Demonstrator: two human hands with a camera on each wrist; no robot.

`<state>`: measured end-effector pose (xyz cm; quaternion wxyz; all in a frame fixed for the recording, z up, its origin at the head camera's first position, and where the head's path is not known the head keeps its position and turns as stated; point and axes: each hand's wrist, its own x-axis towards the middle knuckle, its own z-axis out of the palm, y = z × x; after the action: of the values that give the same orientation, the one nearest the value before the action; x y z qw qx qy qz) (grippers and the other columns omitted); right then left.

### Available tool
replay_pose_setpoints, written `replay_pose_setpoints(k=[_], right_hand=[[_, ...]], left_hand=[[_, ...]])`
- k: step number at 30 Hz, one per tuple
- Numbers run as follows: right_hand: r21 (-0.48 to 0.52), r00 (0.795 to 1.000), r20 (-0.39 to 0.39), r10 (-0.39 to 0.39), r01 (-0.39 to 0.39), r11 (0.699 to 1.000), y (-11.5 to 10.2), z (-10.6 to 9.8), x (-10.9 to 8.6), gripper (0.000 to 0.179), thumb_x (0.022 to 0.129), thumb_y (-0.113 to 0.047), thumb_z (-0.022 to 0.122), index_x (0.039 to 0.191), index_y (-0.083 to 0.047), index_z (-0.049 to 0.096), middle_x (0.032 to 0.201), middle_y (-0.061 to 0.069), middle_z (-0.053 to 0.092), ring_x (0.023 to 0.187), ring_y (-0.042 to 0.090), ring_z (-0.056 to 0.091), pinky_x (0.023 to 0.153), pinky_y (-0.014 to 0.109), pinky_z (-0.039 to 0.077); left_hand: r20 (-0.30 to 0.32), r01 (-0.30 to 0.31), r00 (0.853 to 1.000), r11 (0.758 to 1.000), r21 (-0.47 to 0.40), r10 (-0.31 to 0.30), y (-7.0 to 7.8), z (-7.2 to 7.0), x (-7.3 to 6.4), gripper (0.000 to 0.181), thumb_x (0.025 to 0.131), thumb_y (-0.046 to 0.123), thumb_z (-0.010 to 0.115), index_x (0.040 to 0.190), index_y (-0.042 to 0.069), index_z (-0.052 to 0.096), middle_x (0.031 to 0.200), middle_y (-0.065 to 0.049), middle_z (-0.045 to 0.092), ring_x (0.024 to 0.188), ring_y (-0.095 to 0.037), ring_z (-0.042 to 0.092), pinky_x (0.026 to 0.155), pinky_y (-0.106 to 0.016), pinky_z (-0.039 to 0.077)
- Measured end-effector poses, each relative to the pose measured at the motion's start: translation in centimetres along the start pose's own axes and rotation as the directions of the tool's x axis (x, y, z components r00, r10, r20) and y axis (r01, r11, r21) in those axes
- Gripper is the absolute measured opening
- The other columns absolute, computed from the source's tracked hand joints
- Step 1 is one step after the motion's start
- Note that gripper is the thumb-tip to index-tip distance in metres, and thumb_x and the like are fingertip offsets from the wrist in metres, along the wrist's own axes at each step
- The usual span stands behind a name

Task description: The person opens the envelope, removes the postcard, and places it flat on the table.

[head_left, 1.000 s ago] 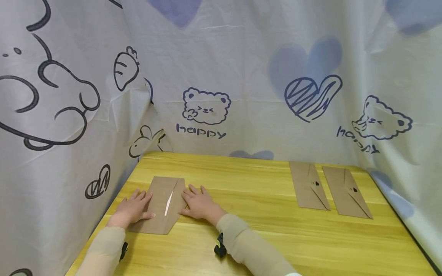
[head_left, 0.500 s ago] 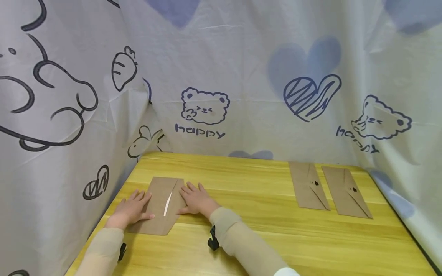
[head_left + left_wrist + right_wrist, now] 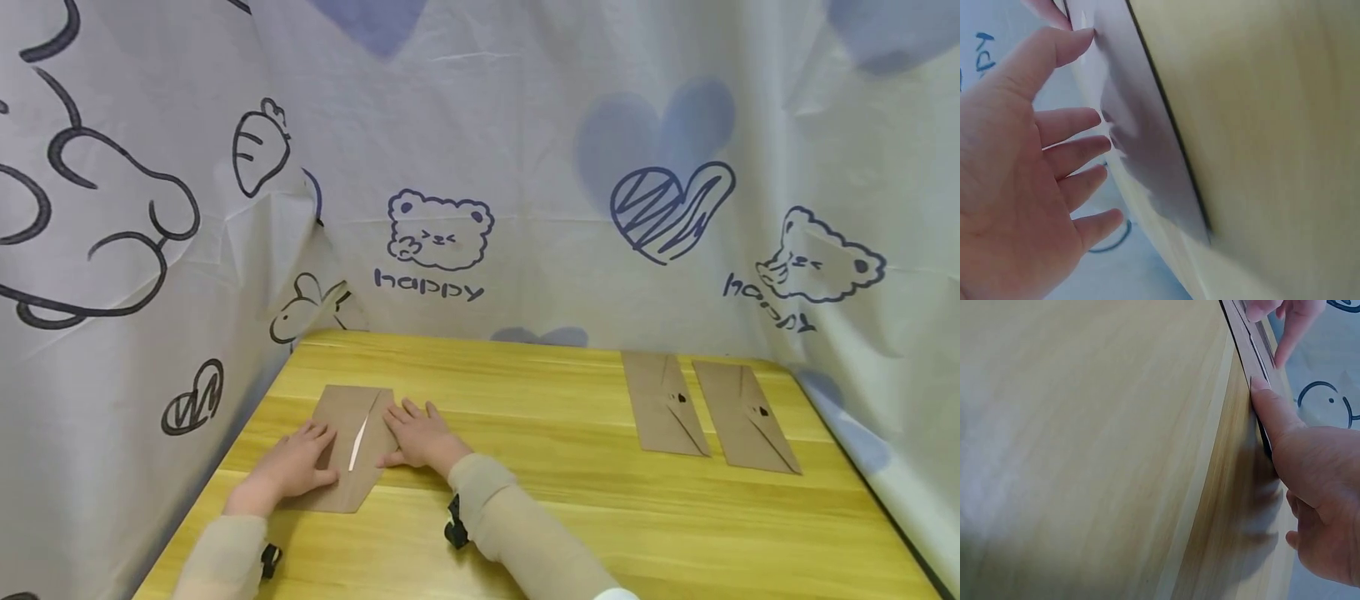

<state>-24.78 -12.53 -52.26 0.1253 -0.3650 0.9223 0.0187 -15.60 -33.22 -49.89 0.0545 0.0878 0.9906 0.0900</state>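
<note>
The brown paper envelope [image 3: 345,448] lies flat toward 9 o'clock on the smooth, wood-grained table [image 3: 540,408], its long axis running roughly 1 to 7 o'clock, a tapering white slit [image 3: 357,446] alongside; the left hand [image 3: 292,465], fingers apart and loosely bent, sits slightly further in than half a second ago, fingertip contact being unclear; the right hand [image 3: 422,437], fingers spread, touches the 3 o'clock edge
</note>
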Motion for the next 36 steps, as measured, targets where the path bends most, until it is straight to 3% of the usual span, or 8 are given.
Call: replay_pose_setpoints(k=[5,12,22,36], right_hand=[[-0.005,1.000,-0.001,0.006,-0.006,1.000,0.0,0.3,0.2,0.087,0.088,-0.072,0.043,0.157,-0.026,0.017,0.164,-0.011,0.014,0.154,0.014,0.009,0.125,0.046,0.014],[0.023,1.000,0.000,0.015,-0.015,1.000,0.2,0.8,0.8,0.088,0.087,-0.073,0.043,0.157,-0.028,0.015,0.164,-0.012,0.012,0.154,0.013,0.007,0.125,0.047,0.014],[0.025,1.000,-0.005,0.007,-0.007,1.000,0.1,0.8,0.5,0.088,0.088,-0.072,0.043,0.157,-0.027,0.016,0.165,-0.011,0.012,0.154,0.014,0.008,0.124,0.047,0.014],[0.012,1.000,-0.022,0.005,-0.005,1.000,0.2,0.8,0.3,0.088,0.086,-0.074,0.043,0.157,-0.028,0.018,0.164,-0.011,0.014,0.153,0.014,0.011,0.124,0.047,0.016]], left_hand=[[-0.067,-0.029,0.997,1.000,0.004,0.029,1.9,0.7,-0.3,0.071,0.082,0.032,0.072,0.133,-0.012,0.052,0.139,-0.036,0.046,0.134,-0.054,0.038,0.104,-0.064,0.038],[-0.065,0.020,0.998,1.000,-0.002,-0.020,3.4,1.2,-0.3,0.073,0.079,0.026,0.070,0.136,-0.013,0.047,0.144,-0.037,0.039,0.137,-0.052,0.035,0.106,-0.068,0.034],[-0.031,0.069,0.997,0.998,-0.011,-0.069,3.6,1.7,0.1,0.077,0.081,0.026,0.068,0.142,-0.011,0.040,0.148,-0.035,0.036,0.140,-0.050,0.032,0.105,-0.070,0.032],[-0.061,0.050,0.997,0.999,0.012,-0.049,3.7,1.5,0.4,0.078,0.077,0.023,0.069,0.142,-0.010,0.040,0.149,-0.032,0.037,0.141,-0.048,0.032,0.106,-0.071,0.031]])
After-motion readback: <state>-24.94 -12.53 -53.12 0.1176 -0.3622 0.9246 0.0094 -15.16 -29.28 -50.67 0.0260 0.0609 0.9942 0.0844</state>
